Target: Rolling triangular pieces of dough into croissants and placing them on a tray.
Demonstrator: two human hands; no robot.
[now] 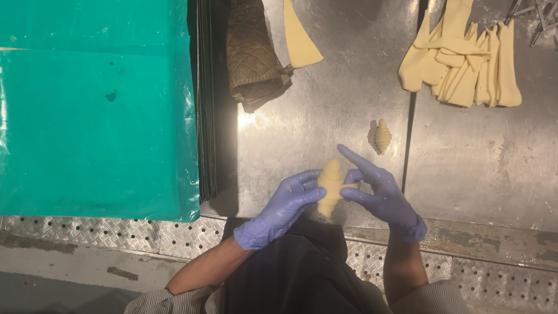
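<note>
Both hands wear thin lilac gloves, smooth and slightly shiny. The left hand (289, 200) and the right hand (378, 192) meet over the near edge of the counter (325, 110), and between them sits a rolled piece of dough (331, 187) — pale yellow, matte, spindle-shaped with stepped ridges, its tapered ends pointing away from and toward the person. The left grip is closed on the roll's left flank, fingertips curled against it; the right grip pinches the roll's right side with thumb and lower fingers, while its index finger sticks out straight, free of the dough.

The counter is brushed steel, scuffed and glaring under the light, with a dark seam running down its right part. Just beyond the hands, beside that seam, lies a smaller finished roll (382, 136), ridged like a shell. At the far right a heap of dough strips (465, 58) lies in long, flat, overlapping wedges. One single dough triangle (299, 38) lies at the far middle, next to a brown quilted cloth (253, 52), crumpled and worn.

To the left a glossy teal plastic sheet (93, 110) covers a flat stack of dark trays (206, 116) — wrinkled, with a few small specks. Below the counter runs a perforated metal ledge (116, 232).
</note>
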